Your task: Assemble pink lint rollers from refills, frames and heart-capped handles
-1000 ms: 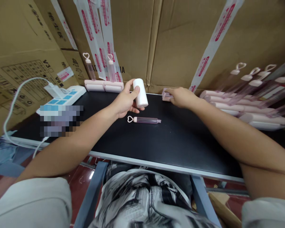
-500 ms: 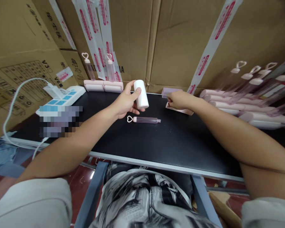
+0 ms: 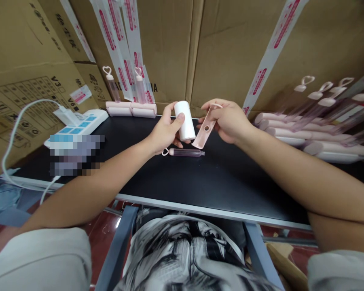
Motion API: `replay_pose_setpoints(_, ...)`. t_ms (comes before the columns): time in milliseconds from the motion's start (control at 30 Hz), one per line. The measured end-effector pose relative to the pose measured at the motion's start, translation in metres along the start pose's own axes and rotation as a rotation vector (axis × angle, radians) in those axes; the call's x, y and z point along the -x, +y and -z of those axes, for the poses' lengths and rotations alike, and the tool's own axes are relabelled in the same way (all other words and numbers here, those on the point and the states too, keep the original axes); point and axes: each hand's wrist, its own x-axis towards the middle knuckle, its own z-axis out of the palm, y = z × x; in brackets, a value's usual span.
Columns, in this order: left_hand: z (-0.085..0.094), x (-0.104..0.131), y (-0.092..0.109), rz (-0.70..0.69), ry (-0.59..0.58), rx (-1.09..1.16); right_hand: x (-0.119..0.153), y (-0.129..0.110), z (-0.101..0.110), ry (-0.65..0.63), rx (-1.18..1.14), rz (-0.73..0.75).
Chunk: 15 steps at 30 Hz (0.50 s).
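Observation:
A white cylinder is held tilted in my left hand, its thumb across the front. Close by on the right, my right hand grips a pink trough-shaped shell with a round hole in it, its hollow side showing. The two parts are near each other; whether they touch is hard to tell. Below them a clear pinkish tube with a heart-shaped loop lies on the black table. Some fingers of both hands are hidden behind what they hold.
Two pink-and-white cylinders with upright heart-topped tubes stand back left. Several similar ones lie at the right. A white power strip with a cable is at the left. Cardboard boxes wall off the back.
My right hand has lifted the pink shell off the table and brought it left, beside the white cylinder. My left hand has shifted slightly right with the cylinder.

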Motion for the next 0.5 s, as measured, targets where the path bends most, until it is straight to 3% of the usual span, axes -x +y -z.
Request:
replay_pose_setpoints(333,0.002,-0.004,-0.018,-0.226,-0.12,-0.136,0.023,-0.012,-0.013,-0.058,-0.096,-0.128)
replay_pose_setpoints(500,0.004,-0.004,-0.022,-0.27,-0.201,-0.158,0.026,-0.018,-0.015,-0.081,-0.144,-0.133)
